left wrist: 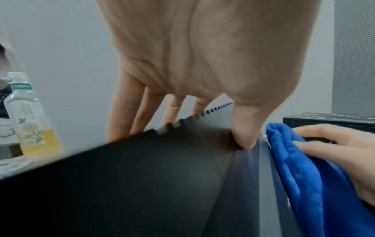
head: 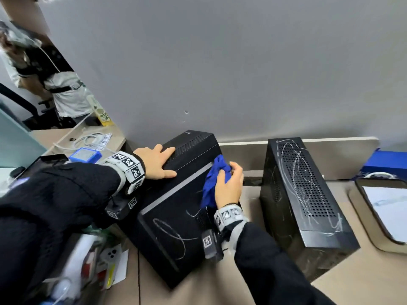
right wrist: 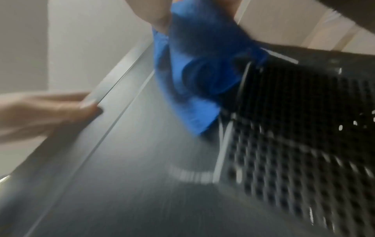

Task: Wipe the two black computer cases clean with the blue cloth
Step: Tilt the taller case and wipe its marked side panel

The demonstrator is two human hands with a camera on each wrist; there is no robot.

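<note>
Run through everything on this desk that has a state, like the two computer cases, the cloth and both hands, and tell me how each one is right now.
Left computer case: lying flat, white scribbles near its front end.
Right computer case: standing on the desk, white scribbles all over its top.
Blue cloth: bunched, pressed on the left case.
Left hand: flat, fingers straight, bracing the left case.
Right hand: grips the cloth.
Bottle: upright, capped.

Chinese characters on bottle (left wrist: 28, 112) label
</note>
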